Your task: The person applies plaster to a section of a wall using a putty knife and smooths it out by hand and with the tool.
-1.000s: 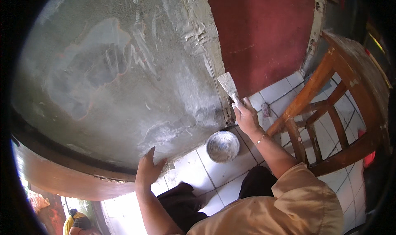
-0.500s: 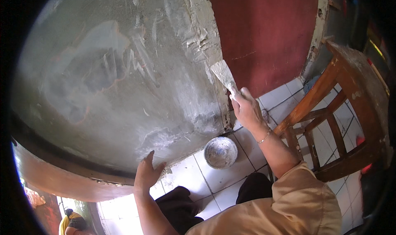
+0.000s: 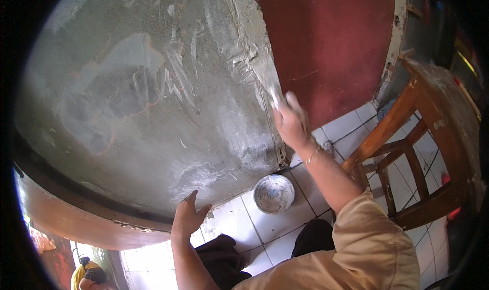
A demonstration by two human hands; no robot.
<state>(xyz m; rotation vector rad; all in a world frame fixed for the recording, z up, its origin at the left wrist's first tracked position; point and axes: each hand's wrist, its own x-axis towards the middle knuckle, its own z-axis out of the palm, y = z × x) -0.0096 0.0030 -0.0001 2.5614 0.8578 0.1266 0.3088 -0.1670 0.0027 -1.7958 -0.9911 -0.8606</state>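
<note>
My right hand (image 3: 293, 124) grips a white-smeared putty knife (image 3: 267, 78), blurred by motion, its blade against the rough, plastered right edge of the grey wall (image 3: 193, 86). Pale streaks and patches mark the wall, with thicker ridged filler along that edge. My left hand (image 3: 189, 213) is open at the wall's lower part, thumb and fingers apart; whether it bears on the surface I cannot tell. Below the edge, on the white floor tiles, stands a round bowl (image 3: 273, 194) with pale, pasty residue inside.
A dark red panel (image 3: 326, 45) adjoins the wall. A wooden chair (image 3: 440, 132) stands close on my right, over white tiles (image 3: 254, 254). Wooden trim (image 3: 81, 223) runs along the lower left. Another person (image 3: 86, 277) in yellow and dark clothing is at the far lower left.
My right hand with the putty knife has moved up along the plastered edge and slightly left. My left hand remains low at the wall.
</note>
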